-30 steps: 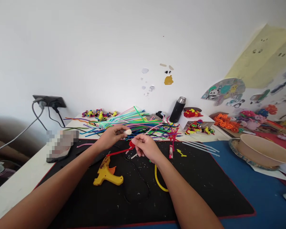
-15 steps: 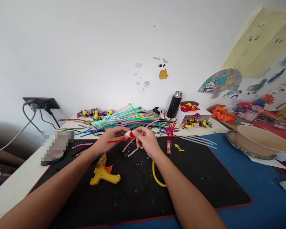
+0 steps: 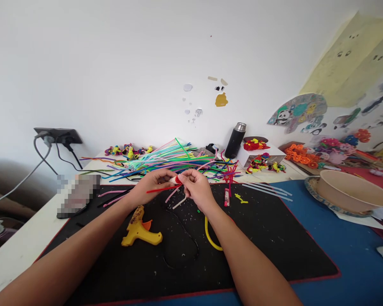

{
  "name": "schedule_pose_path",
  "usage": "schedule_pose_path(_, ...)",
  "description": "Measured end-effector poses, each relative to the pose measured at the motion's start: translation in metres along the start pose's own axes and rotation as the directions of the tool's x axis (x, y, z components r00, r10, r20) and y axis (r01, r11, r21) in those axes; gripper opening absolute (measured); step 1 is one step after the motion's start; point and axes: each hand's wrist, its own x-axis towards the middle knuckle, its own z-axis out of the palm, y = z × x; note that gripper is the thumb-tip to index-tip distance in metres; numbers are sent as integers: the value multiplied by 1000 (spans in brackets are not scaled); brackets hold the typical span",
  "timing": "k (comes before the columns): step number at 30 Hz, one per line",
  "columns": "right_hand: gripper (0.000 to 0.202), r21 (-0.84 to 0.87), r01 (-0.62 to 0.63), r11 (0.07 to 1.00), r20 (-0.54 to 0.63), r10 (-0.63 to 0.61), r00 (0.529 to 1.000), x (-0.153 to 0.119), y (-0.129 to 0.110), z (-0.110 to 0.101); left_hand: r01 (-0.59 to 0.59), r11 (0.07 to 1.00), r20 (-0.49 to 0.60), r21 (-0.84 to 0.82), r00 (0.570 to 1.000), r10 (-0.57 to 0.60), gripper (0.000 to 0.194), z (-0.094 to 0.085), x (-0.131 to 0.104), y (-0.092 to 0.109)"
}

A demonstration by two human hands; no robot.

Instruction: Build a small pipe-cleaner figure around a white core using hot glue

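Observation:
Above the black mat (image 3: pixel 261 250), both of my hands meet on a small red and white pipe-cleaner piece (image 3: pixel 176 180). My left hand (image 3: pixel 153 183) pinches its white side, while my right hand (image 3: pixel 196 187) grips the red side between thumb and fingers. A straight red pipe cleaner (image 3: pixel 161 189) sticks out to the left below the left fingers. Under the hands, a pink pipe cleaner (image 3: pixel 171 194) and a short whitish one (image 3: pixel 179 202) slant down; whether they join the piece I cannot tell. Much of the held piece is hidden by my fingertips.
A yellow glue gun (image 3: pixel 142 229) lies on the mat near my left forearm. Behind the hands spreads a pile of coloured pipe cleaners (image 3: pixel 166 159). A black flask (image 3: pixel 235 142) stands at the wall. Clear sticks (image 3: pixel 268 191) and a large bowl (image 3: pixel 347 191) are at right.
The whole view has shifted slightly, so things sit a little further right. Both hands stay on the red and white piece, with the left fingers a bit further over it.

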Motion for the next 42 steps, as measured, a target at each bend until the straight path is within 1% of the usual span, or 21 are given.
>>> schedule_pose_path(7,37,-4,4,1000,-2,-4,1000,0,3,1,-25,997,6,73,1000,24,35,0,-1,2)
schedule_pose_path(15,38,-17,-5,1000,-3,5,1000,1,6,0,-43,992,-3,120,999,44,33,-1,-1,-2)
schedule_pose_path(25,41,34,-36,999,9,35,999,1,7,1,-104,950,-42,294,992,122,27,1,-2,3)
schedule_pose_path(32,40,13,-16,1000,5,16,1000,1,9,2,-84,951,-81,298,990,113,29,4,-2,4)
schedule_pose_path(37,42,6,-32,999,9,32,999,1,8,2,-73,957,-88,281,991,102,33,3,-3,1)
schedule_pose_path(40,46,35,-52,998,0,52,999,1,5,1,-89,950,-79,299,990,118,33,2,-3,3)
schedule_pose_path(42,48,56,-65,996,-21,66,998,2,3,0,-123,933,-65,339,986,154,30,3,-4,6)
